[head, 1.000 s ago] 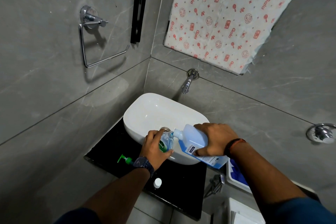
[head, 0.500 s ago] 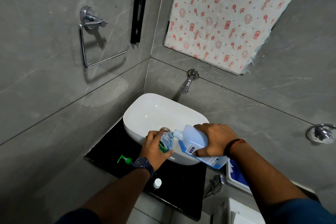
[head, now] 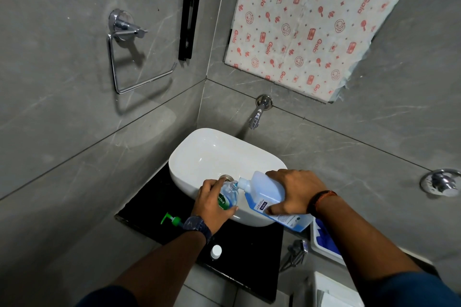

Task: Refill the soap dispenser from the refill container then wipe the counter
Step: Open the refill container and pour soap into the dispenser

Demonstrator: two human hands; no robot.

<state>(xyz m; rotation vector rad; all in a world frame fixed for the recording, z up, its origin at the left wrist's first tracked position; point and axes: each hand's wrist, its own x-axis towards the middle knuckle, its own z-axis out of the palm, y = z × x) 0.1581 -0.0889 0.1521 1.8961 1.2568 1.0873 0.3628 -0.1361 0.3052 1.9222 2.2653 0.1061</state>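
My left hand (head: 212, 203) grips a small clear soap dispenser bottle (head: 228, 195) with a green label, held over the front rim of the white basin (head: 199, 157). My right hand (head: 294, 190) holds the pale blue refill container (head: 264, 190) tipped on its side, its white spout touching the dispenser's open mouth. The green pump head (head: 171, 219) lies on the black counter (head: 252, 264) left of my wrist. A white cap (head: 216, 251) stands on the counter near its front edge.
A chrome tap (head: 258, 112) juts from the grey wall above the basin. A towel ring (head: 129, 57) hangs on the left wall. A blue and white box (head: 324, 239) sits to the right of the counter, with a chrome valve (head: 440, 182) farther right.
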